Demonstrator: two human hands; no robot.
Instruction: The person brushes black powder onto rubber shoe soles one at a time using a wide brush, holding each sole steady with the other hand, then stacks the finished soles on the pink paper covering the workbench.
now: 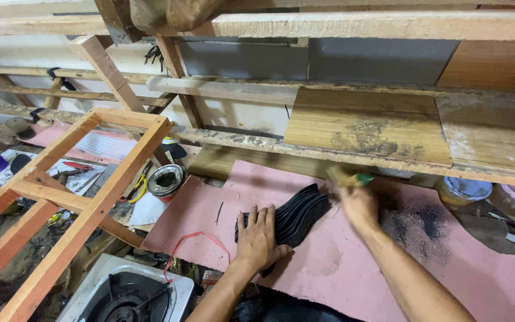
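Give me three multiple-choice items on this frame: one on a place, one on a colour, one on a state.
1. Where does the stack of black soles lie?
A. on the pink sheet
B. inside the open tin
C. on the wooden frame

2. What colour is the strip lying near the pink sheet's front edge?
A. blue
B. red
C. white

3. How is the left hand placed?
A. raised in the air
B. closed round a hammer
C. pressed flat on the soles

Answers:
1. A, the fanned soles rest on the pink sheet covering the bench.
2. B, the looped strip is red against the pink.
3. C, the left hand lies palm down, fingers spread, on the near end of the stack, while the right hand, blurred, holds a green-handled brush at the far end.
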